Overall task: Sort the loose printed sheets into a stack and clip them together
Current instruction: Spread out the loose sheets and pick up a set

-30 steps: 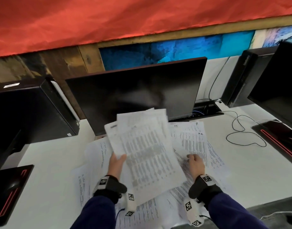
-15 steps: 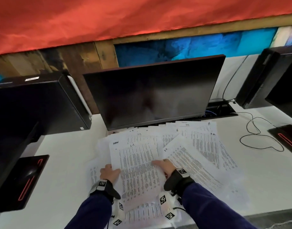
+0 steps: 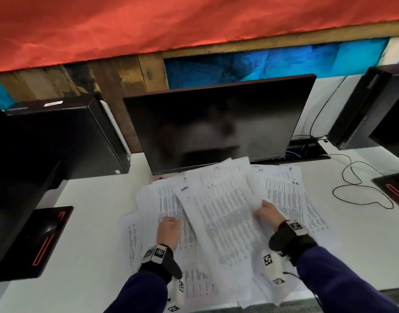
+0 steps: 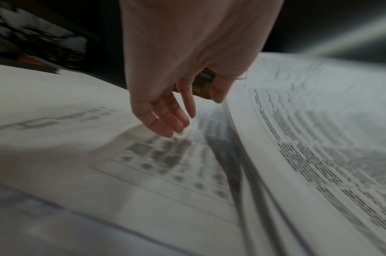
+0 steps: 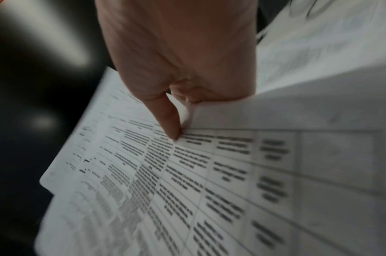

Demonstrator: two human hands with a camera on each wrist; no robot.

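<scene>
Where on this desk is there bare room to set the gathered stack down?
Bare white desk lies between the scattered sheets and the left mouse pad. Another patch sits right of the sheets, below the looped cable. The middle, before the monitor, is crowded.

Head view overhead; wrist views close, shared sheets (image 3: 227, 213)

A computer room: monitors (image 3: 218, 123) and tower PCs (image 3: 65, 136) line a white desk (image 3: 85, 233).
</scene>
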